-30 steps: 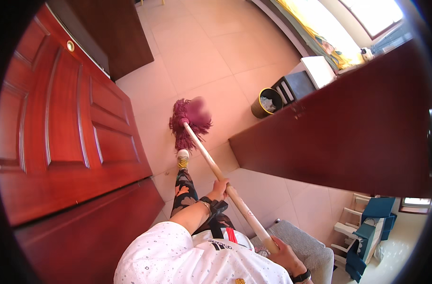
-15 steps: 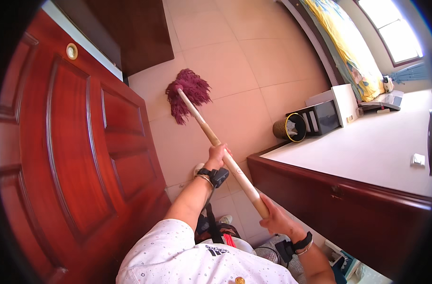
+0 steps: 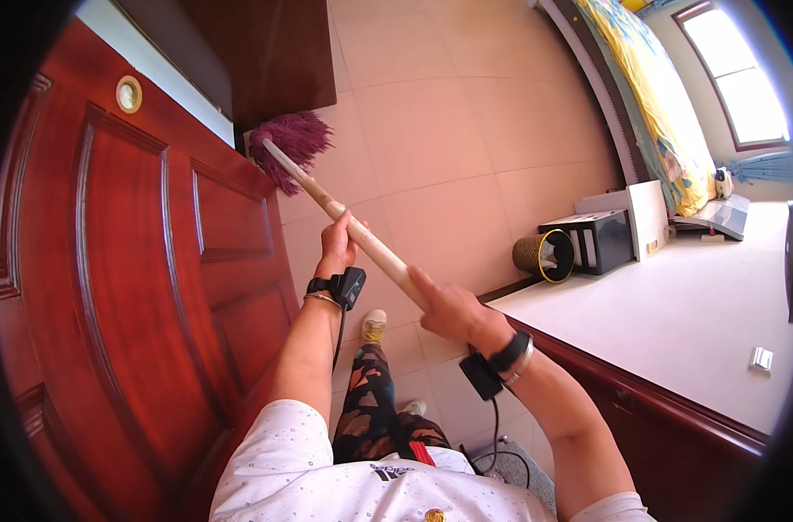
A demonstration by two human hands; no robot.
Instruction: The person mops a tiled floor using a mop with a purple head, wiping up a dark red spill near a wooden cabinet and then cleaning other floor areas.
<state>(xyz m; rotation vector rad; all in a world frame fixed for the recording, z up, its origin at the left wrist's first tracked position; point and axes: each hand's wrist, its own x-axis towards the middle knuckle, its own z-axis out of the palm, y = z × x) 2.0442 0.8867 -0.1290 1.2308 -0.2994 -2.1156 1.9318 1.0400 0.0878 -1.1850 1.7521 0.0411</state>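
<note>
Both my hands grip the long pale pole of a mop [image 3: 381,254]. My left hand [image 3: 336,244] is wrapped round the middle of the pole. Closer to me, my right hand [image 3: 453,306] closes over its upper end, slightly smeared by motion. The mop's shaggy purple head [image 3: 299,141] lies on the tiled floor at the far left, against the edge of the red wooden door and close to the dark cabinet's corner. Each wrist wears a black strapped device with a cable.
The red door [image 3: 127,287] fills the left side; a dark cabinet [image 3: 279,61] stands behind it. At right is a white-topped desk [image 3: 640,313] with a dark red edge. A woven wastebasket [image 3: 529,254] and black file holder [image 3: 595,239] are near it. A bed [image 3: 653,96] stands far right.
The mop head has slid left and farther away, up to the door's edge. Both hands have moved left and forward with the pole. One foot now shows farther out.
</note>
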